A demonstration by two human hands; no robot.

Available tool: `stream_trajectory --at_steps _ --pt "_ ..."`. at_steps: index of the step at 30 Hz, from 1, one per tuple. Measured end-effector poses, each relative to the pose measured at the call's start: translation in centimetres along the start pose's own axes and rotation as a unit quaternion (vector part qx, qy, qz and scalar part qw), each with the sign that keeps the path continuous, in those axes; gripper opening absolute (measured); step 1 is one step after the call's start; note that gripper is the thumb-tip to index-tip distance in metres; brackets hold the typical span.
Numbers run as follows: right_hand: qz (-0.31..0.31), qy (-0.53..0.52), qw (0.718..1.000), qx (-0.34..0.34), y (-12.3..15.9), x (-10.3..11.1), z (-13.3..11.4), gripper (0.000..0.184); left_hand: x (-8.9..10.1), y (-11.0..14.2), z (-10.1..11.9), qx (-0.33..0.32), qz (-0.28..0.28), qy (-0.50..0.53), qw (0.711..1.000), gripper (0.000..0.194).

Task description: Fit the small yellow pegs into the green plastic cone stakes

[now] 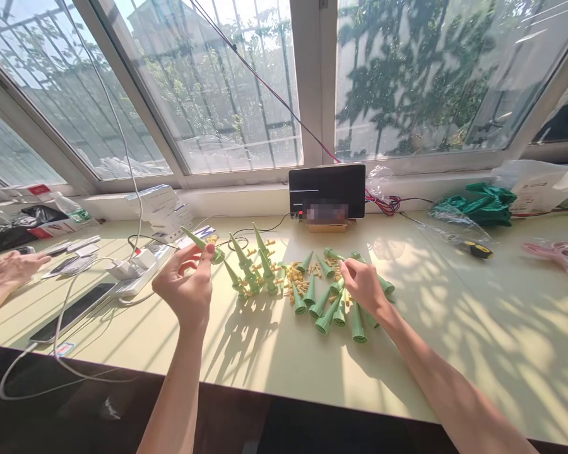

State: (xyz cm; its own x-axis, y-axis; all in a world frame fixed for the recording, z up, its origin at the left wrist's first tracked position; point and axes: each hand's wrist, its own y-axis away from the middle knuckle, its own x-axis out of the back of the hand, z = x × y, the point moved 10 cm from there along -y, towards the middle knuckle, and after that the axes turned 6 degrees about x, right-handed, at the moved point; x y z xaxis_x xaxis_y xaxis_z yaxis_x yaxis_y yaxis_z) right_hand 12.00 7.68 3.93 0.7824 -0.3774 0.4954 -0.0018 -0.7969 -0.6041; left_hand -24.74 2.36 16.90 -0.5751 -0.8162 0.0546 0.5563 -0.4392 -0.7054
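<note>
My left hand [189,271] is raised above the table, pinching a green plastic cone [196,239] whose tip points up and left; a bit of yellow shows by the fingertips. To its right, several green cones with yellow pegs sticking out of their sides stand upright in a cluster [252,274]. My right hand [362,285] is at the pile of loose green cones [330,315], its fingers pressed together. What those fingers hold, if anything, is hidden. Small yellow pegs [294,277] lie heaped between the standing cones and the loose ones.
A dark-screened tablet [327,192] stands at the back by the window. On the left are a phone [71,313], a power strip [144,271], white cables and another person's hands [16,268]. A green bag [485,203] and a yellow-black tool [476,250] lie right.
</note>
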Motion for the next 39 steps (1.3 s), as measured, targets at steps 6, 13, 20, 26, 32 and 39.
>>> stream_trajectory --at_steps 6,13,20,26,32,39 --pt "0.002 0.002 1.0 0.0 0.0 0.0 0.3 0.044 -1.4 0.0 -1.6 -0.005 -0.016 -0.024 1.0 0.024" --pt "-0.004 0.018 1.0 -0.001 0.2 -0.1 0.3 0.043 -2.4 0.7 -3.9 0.038 -0.06 -0.052 0.996 0.025" --pt "-0.007 0.013 1.0 0.002 0.1 0.1 -0.1 0.043 -3.0 2.2 -5.5 0.044 -0.096 -0.098 0.99 0.029" --pt "-0.015 0.006 1.0 -0.002 0.1 0.0 0.1 0.044 -3.1 2.5 -5.6 0.025 -0.1 -0.095 0.99 0.03" --pt "-0.02 0.0 1.0 -0.005 0.1 -0.1 0.1 0.045 -3.0 2.7 -5.4 -0.005 -0.102 -0.096 0.99 0.028" --pt "-0.02 -0.004 1.0 -0.003 0.2 -0.1 0.3 0.044 -2.5 2.8 -4.6 -0.014 -0.098 -0.096 0.99 0.028"
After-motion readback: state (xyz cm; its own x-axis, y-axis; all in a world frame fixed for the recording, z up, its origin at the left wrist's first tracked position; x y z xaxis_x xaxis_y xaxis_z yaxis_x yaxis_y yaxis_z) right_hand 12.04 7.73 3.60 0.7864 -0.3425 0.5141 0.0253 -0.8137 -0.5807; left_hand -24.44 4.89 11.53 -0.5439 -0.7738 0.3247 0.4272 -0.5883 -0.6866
